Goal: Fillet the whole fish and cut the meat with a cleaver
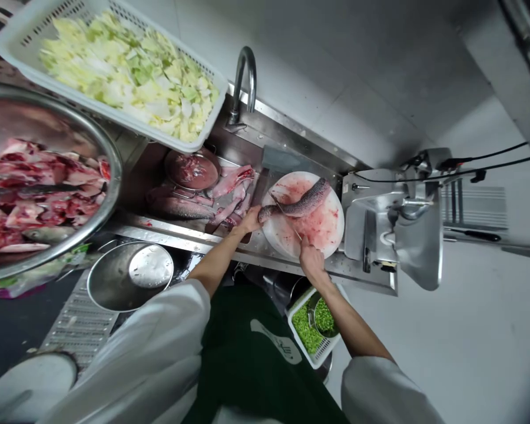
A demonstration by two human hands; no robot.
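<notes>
A dark, speckled fish (311, 200) lies slantwise across a round white cutting board (331, 235) stained with blood. My left hand (251, 220) is closed at the board's left edge, gripping the narrow end of the fish. In my right hand (311, 258), at the front of the board, is a knife (287, 216) whose thin blade points away and to the left, across the fish near its narrow end. Left of the board, more fish (183, 207), some cut open and red inside, lie in the sink around a bowl of reddish liquid (194, 171).
A faucet (246, 70) rises behind the sink. Far left are a white basket (203, 138) of chopped cabbage and a steel basin (108, 147) of fish pieces. A metal pot (103, 282) stands below. Right of the board is a slicing machine (380, 218); chopped greens (304, 327) sit lower down.
</notes>
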